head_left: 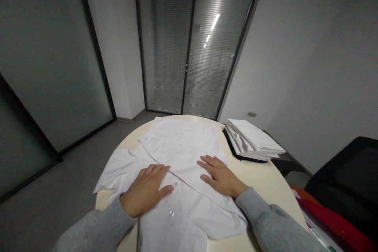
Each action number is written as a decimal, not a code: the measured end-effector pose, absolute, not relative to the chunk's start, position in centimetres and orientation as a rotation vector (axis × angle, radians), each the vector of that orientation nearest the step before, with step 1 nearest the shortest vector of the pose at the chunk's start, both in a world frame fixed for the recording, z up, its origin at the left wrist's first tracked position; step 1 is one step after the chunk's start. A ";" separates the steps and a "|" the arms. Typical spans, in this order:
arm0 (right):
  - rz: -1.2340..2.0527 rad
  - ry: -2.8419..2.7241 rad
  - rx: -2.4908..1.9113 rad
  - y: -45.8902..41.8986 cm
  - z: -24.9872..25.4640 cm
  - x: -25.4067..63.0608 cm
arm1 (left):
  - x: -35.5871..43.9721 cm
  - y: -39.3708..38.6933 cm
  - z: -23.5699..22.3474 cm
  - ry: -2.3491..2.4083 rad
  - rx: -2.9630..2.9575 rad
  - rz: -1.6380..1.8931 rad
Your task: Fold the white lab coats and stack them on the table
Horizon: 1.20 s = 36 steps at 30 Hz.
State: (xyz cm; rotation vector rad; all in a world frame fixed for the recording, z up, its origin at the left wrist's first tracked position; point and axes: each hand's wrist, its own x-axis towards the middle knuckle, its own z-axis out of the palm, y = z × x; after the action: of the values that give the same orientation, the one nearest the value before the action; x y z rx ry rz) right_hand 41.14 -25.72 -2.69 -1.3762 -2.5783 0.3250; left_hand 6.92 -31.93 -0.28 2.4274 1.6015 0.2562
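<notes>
A white button-up shirt [183, 216] lies spread on the round cream table [260, 189], its buttons facing up. Part of it is folded over, with a slanting edge that crosses between my hands. One short sleeve hangs over the table's left edge, and the other lies near the front right. My left hand [149, 189] rests flat on the cloth left of the middle, thumb apart from the fingers. On the folded part at the right lies my right hand [218, 175], its fingers spread. Neither hand grips the fabric.
A stack of folded white cloth [254, 138] sits on something dark at the table's back right edge. A black mesh chair [348, 177] stands at the right, with red fabric [333, 216] beside the table. Behind are glass doors [195, 51] with blinds.
</notes>
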 end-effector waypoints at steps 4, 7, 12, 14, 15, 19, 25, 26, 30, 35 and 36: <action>0.318 -2.600 -1.470 -25.1 -3.4 42.5 | 7.9 -29.4 -1.2 1.478 2.426 0.268; 0.305 -2.568 -1.526 -24.3 -3.4 44.2 | 8.2 -27.8 -1.1 1.386 2.385 0.315; 0.281 -2.518 -1.616 -23.4 -3.7 45.7 | 6.1 -25.6 -0.7 1.461 2.412 0.527; 0.270 -2.517 -1.642 -23.3 -3.9 45.9 | 3.5 -24.7 -0.9 1.746 2.325 0.606; 0.262 -2.522 -1.648 -23.3 -4.0 45.9 | 2.0 -24.3 -1.2 1.899 2.248 0.614; 0.243 -2.513 -1.649 -23.2 -4.3 45.9 | -2.8 -23.6 -2.8 2.363 1.964 0.372; 0.290 -2.450 -1.722 -23.2 -4.4 45.7 | -2.5 -24.1 -4.2 2.568 1.493 0.444; 0.292 -2.442 -1.727 -23.2 -4.4 45.6 | -2.4 -24.1 -4.3 2.555 1.498 0.470; 0.279 -2.407 -1.716 -23.5 -4.7 45.6 | -3.2 -23.4 -5.1 2.453 1.800 0.546; 0.281 -2.386 -1.713 -23.6 -4.8 45.4 | -3.1 -22.5 -5.9 2.085 2.081 0.795; 0.282 -2.379 -1.714 -23.6 -4.8 45.4 | -2.7 -22.5 -5.8 1.951 2.120 0.867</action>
State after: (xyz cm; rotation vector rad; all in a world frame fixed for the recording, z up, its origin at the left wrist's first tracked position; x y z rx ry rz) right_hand 45.44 -23.61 -4.79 -1.7141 -2.3795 0.2824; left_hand -2.70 -22.49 -5.82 2.1204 1.9508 0.8666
